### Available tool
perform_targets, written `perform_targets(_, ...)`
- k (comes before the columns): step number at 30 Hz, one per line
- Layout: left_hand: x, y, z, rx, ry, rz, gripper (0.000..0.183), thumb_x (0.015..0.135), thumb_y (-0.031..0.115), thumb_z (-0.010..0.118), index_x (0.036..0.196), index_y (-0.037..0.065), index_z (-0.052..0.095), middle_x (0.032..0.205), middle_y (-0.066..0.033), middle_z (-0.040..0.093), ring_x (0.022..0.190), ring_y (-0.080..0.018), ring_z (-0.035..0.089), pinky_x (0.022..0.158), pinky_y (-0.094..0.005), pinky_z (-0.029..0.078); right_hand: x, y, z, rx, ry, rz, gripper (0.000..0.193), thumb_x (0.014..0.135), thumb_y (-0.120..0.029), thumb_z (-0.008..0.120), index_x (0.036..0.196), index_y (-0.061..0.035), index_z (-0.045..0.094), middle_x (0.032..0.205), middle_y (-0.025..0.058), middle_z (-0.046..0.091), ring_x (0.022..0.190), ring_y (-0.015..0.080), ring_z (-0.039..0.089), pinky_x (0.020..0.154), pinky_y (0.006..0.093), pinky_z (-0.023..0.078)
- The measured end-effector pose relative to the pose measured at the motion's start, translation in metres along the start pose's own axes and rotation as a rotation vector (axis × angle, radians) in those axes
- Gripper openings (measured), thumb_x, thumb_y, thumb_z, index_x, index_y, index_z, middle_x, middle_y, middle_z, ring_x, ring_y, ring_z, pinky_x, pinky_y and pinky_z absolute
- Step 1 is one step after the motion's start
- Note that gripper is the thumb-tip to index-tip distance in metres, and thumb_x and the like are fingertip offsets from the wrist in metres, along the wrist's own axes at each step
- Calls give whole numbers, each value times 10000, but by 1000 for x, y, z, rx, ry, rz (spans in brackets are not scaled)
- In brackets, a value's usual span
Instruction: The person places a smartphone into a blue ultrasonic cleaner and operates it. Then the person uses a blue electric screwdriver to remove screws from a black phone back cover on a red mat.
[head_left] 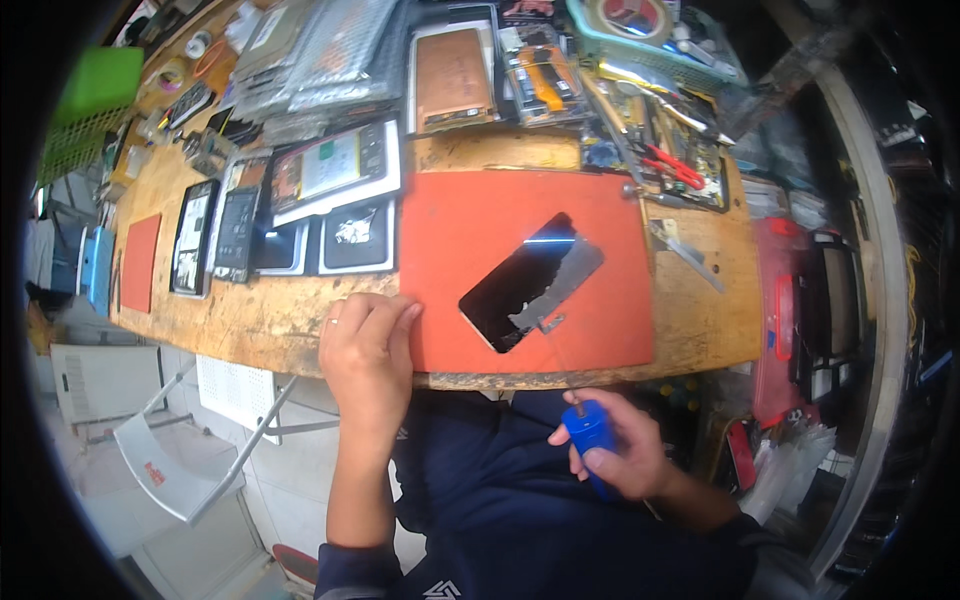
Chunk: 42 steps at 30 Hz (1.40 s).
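Observation:
A black phone screen (497, 296) lies slantwise on a red mat (440, 220). An uneven grey layer (568, 278) covers its right side, and a bright reflection crosses its far end. My right hand (632, 450) is closed around a blue handheld tool (590, 430), below the table's front edge. The tool's thin shaft reaches up to the grey layer's near end, where a small grey scrap sits at the tip. My left hand (368, 335) rests at the mat's left edge, apart from the screen. Its fingers are curled with the tips pressed together; whatever they may hold is hidden.
Several phones and tablet parts (335, 165) lie left of the mat. Bubble-wrapped packages (320, 60) are piled behind them. Red-handled pliers (675, 167) lie among tools at the back right, near a light-blue basket (660, 50). A folding chair (190, 450) stands at left.

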<state>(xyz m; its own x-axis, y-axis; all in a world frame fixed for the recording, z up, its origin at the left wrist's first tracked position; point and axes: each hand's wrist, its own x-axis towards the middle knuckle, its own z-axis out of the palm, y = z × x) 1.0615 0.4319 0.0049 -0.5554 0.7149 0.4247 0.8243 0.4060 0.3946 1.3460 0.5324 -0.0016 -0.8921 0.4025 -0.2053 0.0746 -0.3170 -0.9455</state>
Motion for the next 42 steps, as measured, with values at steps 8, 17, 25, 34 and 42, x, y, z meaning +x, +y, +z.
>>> perform_targets(8, 59, 41, 17, -130, -31, 218, 114, 872, 61, 727, 830, 9, 635, 786, -147, 591, 746, -356, 596, 675, -438, 470, 8, -17, -10, 39, 114, -174, 617, 961, -124, 641, 1490, 48, 374, 1189, 175, 671, 876, 121, 653, 785, 278, 548)
perform_targets(17, 189, 110, 89, -171, -96, 317, 438, 991, 337, 664, 740, -22, 681, 711, -232, 652, 634, -450, 623, 639, -523, 489, -17, -24, -27, 89, 373, -184, 635, 994, -172, 594, 1511, 64, 310, 1142, 218, 639, 820, 163, 646, 721, 306, 559)
perform_targets(25, 59, 40, 0, -256, -275, 97, 117, 959, 88, 607, 883, 3, 581, 850, -176, 570, 809, -380, 557, 749, -479, 431, -27, -13, -36, 314, 96, 69, 615, 1005, -177, 568, 1520, 60, 329, 1143, 212, 646, 812, 164, 652, 712, 305, 565)
perform_targets(34, 9, 40, -4, -294, -415, 174, 214, 756, 102, 822, 772, 35, 620, 1361, -203, 558, 1259, -405, 501, 1044, -486, 389, 1, -22, -33, 460, -187, 413, 626, 1017, -250, 549, 1524, 57, 346, 1060, 167, 652, 766, 164, 668, 646, 279, 576)
perform_targets(42, 19, 11, -9, -419, -529, 310, 257, 724, 135, 837, 758, 59, 594, 1391, -151, 575, 1245, -364, 531, 1049, -471, 370, 3, -9, -19, 562, -238, 559, 609, 1035, -260, 532, 1528, 45, 343, 1019, 142, 646, 747, 148, 674, 628, 268, 581)
